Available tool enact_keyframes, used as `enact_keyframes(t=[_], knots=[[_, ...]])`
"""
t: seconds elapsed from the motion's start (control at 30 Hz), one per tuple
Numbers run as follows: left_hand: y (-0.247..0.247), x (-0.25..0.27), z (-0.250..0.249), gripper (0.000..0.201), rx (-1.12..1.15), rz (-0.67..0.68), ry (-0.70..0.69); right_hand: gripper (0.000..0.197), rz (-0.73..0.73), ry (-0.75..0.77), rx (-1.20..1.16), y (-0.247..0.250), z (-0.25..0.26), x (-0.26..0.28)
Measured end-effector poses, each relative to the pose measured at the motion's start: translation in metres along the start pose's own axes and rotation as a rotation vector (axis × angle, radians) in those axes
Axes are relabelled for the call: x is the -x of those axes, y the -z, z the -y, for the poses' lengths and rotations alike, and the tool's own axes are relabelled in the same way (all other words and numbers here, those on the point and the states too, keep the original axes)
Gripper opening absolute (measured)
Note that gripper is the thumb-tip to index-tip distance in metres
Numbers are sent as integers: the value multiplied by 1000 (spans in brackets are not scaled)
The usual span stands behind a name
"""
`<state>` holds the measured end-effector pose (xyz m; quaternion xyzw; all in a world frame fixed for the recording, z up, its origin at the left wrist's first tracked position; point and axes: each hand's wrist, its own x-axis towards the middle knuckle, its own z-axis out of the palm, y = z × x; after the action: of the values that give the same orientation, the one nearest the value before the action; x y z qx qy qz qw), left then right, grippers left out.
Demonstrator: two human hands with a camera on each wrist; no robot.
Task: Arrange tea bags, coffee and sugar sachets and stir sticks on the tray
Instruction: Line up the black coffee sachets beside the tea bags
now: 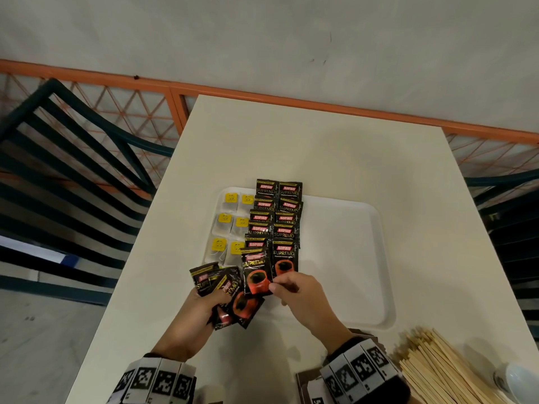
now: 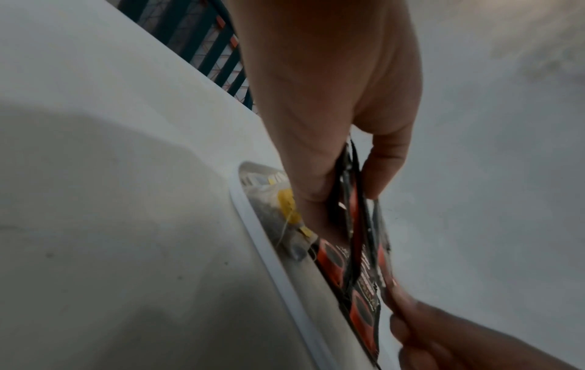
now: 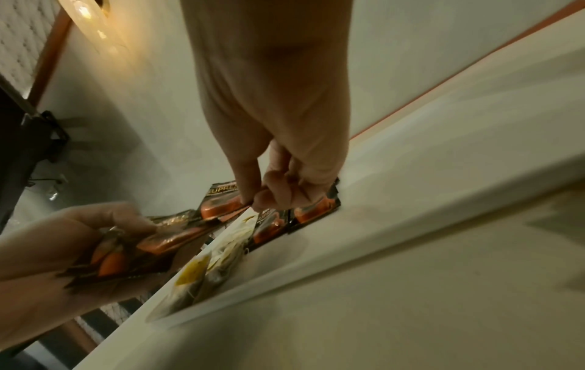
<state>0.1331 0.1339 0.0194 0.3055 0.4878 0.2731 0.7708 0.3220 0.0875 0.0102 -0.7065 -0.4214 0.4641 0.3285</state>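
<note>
A white tray (image 1: 376, 258) lies on the table. Yellow-tagged tea bags (image 1: 225, 221) fill its left side in two columns. Beside them, two overlapping columns of black coffee sachets (image 1: 284, 231) run down the tray. My right hand (image 1: 291, 288) pinches the bottom edge of one coffee sachet (image 1: 256, 271) at the near end of the left column. My left hand (image 1: 204, 304) grips a fanned bunch of coffee sachets (image 1: 230, 293) just off the tray's near left corner. In the right wrist view the pinched sachet (image 3: 221, 205) hangs over the tray rim. The left wrist view shows the held bunch (image 2: 354, 225) edge-on.
A heap of wooden stir sticks (image 1: 431, 365) lies at the near right of the table, with a white cup (image 1: 516, 377) beside it. A brown box (image 1: 306, 383) sits under my right wrist. Dark slatted chairs (image 1: 73, 170) stand at both sides. The tray's right half is bare.
</note>
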Motion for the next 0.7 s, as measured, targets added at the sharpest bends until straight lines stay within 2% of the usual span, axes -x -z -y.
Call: enact_keyframes(t=[0.33,0.43,0.53,0.7], knots=[[22,-1,2,24,34,-141,-30,18,-58,-151,-30,-9,-9,-7],[21,1,4,24,28,-162,-28,11,-97,-151,13,-16,-8,-10],[18,1,6,27,20,-176,-16,16,-142,-126,102,-20,-8,-13],[11,2,6,29,-1,-152,-11,11,-185,-134,97,-21,-9,-13]])
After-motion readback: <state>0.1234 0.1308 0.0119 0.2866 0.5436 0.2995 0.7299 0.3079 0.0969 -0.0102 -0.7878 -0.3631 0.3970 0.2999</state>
